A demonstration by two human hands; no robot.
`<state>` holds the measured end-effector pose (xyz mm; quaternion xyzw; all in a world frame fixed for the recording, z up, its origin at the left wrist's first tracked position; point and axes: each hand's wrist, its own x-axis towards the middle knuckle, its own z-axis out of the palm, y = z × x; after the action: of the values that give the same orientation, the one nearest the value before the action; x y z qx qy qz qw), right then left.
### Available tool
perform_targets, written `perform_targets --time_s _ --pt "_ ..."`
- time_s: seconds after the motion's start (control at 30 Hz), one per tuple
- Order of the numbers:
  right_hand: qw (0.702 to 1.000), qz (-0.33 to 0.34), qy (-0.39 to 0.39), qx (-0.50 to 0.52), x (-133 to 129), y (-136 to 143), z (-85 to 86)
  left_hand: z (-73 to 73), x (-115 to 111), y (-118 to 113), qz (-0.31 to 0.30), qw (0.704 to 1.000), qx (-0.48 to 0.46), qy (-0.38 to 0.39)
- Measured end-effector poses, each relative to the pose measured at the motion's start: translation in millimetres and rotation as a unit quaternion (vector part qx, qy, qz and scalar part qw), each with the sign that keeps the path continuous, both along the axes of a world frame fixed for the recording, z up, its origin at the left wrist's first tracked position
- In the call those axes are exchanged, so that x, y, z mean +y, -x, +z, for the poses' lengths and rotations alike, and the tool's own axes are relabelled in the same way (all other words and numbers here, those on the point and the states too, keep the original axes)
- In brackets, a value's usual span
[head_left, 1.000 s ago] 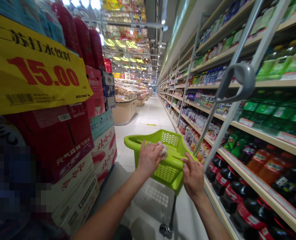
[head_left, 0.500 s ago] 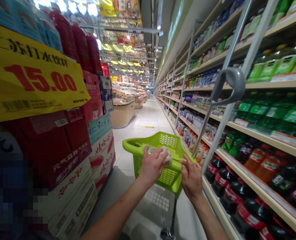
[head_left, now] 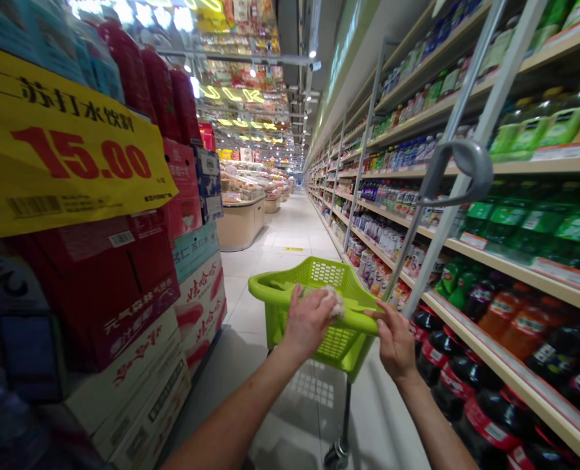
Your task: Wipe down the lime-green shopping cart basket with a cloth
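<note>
A lime-green shopping cart basket (head_left: 341,356) with perforated sides stands in front of me on a wheeled metal frame. My left hand (head_left: 309,320) is closed over a whitish crumpled cloth (head_left: 336,301), pressing it on the basket's near rim. Most of the cloth lies under the fingers. My right hand (head_left: 395,343) grips the right corner of the same rim, fingers on top. From that corner a metal pole rises to a grey loop handle (head_left: 458,173), above and right of my right hand.
Drink shelves (head_left: 515,264) run along the right, close to the cart. Stacked drink cartons (head_left: 133,365) and a yellow price sign (head_left: 74,150) stand on the left. A phone-like dark device (head_left: 30,356) is at lower left. A display counter (head_left: 243,222) lies ahead beside the tiled aisle (head_left: 294,225).
The cart, with its basket, wheel and loop handle, has shifted slightly to the right. Both hands have moved right with it, staying at the rim. The shelves and cartons look unchanged.
</note>
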<state>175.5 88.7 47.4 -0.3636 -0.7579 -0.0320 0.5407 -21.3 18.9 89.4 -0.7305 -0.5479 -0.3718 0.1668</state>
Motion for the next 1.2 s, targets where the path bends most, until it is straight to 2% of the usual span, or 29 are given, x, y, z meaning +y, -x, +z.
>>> perform_targets --time_s 0.1,0.17,0.23,0.4,0.47,0.57,0.67,0.73,0.8,0.93,1.0,1.03,1.1,1.2 --pt "0.999 -0.005 0.028 0.026 8.4 -12.3 3.2 -1.6 -1.3 37.4 0.092 0.995 -0.049 -0.011" --pt "0.998 -0.015 0.041 0.049 11.5 -15.2 5.5 -3.8 -1.6 48.4 0.122 0.99 -0.062 -0.021" --pt "0.997 -0.022 0.049 0.062 13.2 -14.5 6.6 -5.4 -0.4 39.2 0.111 0.992 -0.057 -0.024" --pt "0.997 -0.02 0.042 0.058 16.1 -7.7 4.8 -3.3 9.3 -19.7 0.015 1.0 -0.014 -0.011" --pt "0.998 -0.02 0.04 0.052 17.2 -7.0 3.8 -2.8 9.8 -23.2 -0.001 1.0 0.002 -0.013" --pt "0.998 -0.015 0.037 0.045 18.3 -8.3 2.6 -6.0 2.8 7.6 0.03 0.999 0.0 -0.035" --pt "0.998 -0.025 0.028 0.044 17.4 -6.8 3.0 -11.1 -8.1 52.0 0.112 0.991 -0.028 -0.066" --pt "0.998 -0.044 0.015 0.039 14.9 -1.3 6.1 -13.6 -13.6 66.4 0.153 0.984 -0.045 -0.077" --pt "0.998 -0.062 0.009 0.012 10.4 8.0 12.1 -15.0 -15.5 60.7 0.152 0.984 -0.047 -0.076" --pt "0.992 -0.079 0.03 -0.094 -0.7 29.0 25.2 -13.9 -9.7 19.4 0.061 0.996 -0.012 -0.066" --pt "0.987 -0.096 0.034 -0.126 -4.4 34.8 27.1 -12.2 -7.5 11.7 0.029 0.997 0.008 -0.067" --pt "0.985 -0.104 0.028 -0.132 -5.5 35.8 26.4 -11.7 -7.7 15.6 0.026 0.997 0.013 -0.067" --pt "0.985 -0.107 0.006 -0.133 -6.6 35.1 22.8 -11.9 -10.4 37.5 0.056 0.996 0.008 -0.066" --pt "0.986 -0.101 -0.024 -0.131 -7.8 33.4 17.0 -15.0 -16.2 83.2 0.155 0.985 -0.035 -0.073"
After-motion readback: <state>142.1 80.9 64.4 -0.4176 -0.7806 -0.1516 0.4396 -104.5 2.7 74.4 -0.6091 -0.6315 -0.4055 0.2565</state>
